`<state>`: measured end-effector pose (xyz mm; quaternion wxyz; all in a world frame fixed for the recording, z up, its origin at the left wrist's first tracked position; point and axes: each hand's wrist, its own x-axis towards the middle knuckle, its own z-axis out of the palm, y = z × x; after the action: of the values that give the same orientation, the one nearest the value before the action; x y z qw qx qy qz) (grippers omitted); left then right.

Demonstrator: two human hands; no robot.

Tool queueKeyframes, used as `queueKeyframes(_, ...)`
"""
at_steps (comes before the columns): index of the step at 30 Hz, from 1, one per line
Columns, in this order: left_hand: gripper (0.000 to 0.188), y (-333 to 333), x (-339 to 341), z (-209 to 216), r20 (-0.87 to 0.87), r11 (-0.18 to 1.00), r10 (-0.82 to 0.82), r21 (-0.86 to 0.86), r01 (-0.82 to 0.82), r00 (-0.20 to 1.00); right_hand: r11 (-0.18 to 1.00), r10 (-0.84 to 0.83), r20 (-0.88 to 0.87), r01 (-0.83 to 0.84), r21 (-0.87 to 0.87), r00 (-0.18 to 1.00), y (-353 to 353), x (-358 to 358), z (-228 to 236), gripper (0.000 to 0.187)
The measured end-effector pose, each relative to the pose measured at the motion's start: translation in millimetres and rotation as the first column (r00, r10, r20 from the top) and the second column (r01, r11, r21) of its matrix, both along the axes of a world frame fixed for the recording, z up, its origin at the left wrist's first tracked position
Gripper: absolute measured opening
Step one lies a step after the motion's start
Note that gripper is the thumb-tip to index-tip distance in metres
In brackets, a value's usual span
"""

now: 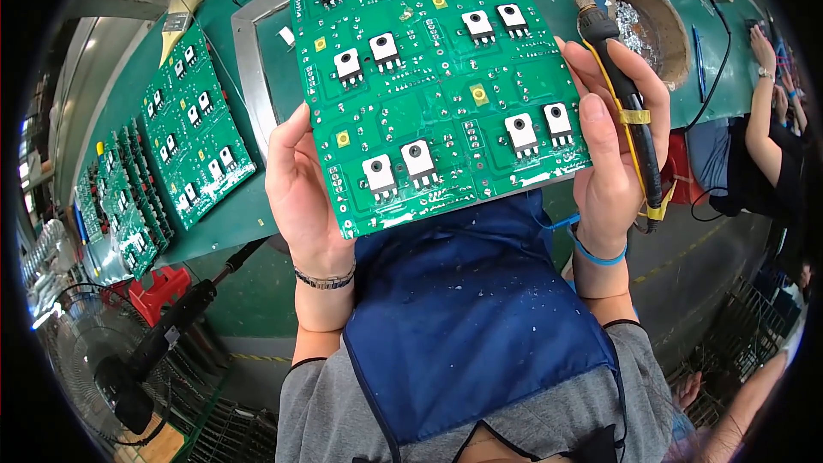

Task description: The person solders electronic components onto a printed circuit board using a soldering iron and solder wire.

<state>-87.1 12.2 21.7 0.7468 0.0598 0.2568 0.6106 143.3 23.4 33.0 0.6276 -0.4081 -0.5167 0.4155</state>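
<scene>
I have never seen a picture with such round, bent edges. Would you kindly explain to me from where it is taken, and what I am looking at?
There is no machine here: you see a person's two bare hands. A wide fisheye camera on the person's head looks down, so straight lines bend near the rim. The left hand and right hand hold a green circuit board by its sides. The right hand also holds what looks like a soldering iron, pointing away from the body. On the green table, at left, are a second board, more boards in a row and a brush; at right, a round container with silvery bits inside.
</scene>
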Motion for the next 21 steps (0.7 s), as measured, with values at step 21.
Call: queueKeyframes(21, 0.035, -9.6, 1.0, 5.4, 0.043, 0.996, 0.070, 0.054, -0.072, 0.997, 0.989, 0.062, -0.046, -0.055, 0.135, 0.997, 1.0, 2.2, -16.0, 0.039)
